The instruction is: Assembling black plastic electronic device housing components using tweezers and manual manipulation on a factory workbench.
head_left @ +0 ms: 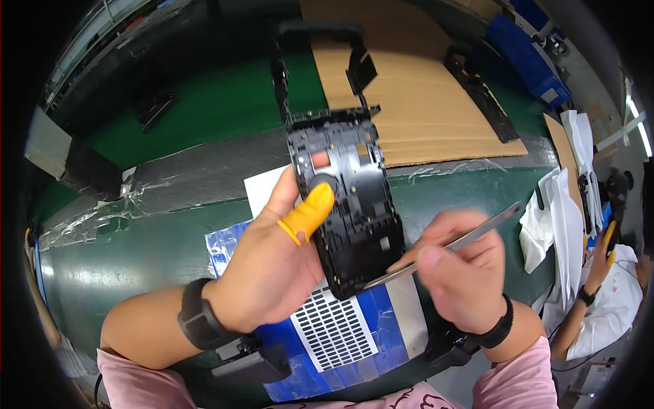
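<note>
Mid-frame, a black plastic frame (347,204) sits clasped in the left hand (272,266), thumb in a yellow finger cot (310,213); the right hand (463,269) pinches metal tweezers (449,244) at its lower edge, work apparently unfinished, above a blue sheet of small pads (334,330)

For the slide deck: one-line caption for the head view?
Left hand holds a black plastic frame upright while right hand works metal tweezers at its lower edge, above a green bench.

You get bright, even light, with glare on the far-right strip lamp (637,126); edges bend and darken at the rim, centre stays sharp
</note>
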Motion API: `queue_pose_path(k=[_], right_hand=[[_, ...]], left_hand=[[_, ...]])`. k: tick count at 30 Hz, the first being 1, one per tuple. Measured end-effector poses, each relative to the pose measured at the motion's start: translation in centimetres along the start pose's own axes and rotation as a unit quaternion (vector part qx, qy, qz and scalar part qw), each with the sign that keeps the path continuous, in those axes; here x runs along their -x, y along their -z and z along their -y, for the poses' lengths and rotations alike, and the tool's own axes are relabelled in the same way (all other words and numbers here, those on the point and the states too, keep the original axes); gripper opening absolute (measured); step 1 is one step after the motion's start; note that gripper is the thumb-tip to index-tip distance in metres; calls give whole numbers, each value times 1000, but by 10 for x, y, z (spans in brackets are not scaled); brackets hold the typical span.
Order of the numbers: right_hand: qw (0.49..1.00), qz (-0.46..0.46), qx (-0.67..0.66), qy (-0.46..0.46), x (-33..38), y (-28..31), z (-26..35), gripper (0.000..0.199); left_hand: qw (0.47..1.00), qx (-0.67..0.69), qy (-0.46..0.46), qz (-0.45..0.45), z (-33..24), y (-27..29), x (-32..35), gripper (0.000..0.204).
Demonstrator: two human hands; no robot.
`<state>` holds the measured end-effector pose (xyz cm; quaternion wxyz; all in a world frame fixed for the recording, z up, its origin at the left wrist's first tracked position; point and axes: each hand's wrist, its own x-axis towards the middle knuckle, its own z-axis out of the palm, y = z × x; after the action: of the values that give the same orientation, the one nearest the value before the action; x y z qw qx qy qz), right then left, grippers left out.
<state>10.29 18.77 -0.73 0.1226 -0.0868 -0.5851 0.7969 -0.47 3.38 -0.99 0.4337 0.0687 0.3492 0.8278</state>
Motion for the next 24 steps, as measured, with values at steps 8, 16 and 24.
queue_pose_path(k=[8,16,24], right_hand=[[999,21,-33,19,-3,4,-2,23],[999,16,-36,24,-2,3,-3,22],[999,23,-19,24,-3,3,-4,21]], left_hand=[[998,24,62,1,13,-8,10,40],[999,17,49,8,14,-8,12,40],[998,11,53,7,12,-6,11,41]])
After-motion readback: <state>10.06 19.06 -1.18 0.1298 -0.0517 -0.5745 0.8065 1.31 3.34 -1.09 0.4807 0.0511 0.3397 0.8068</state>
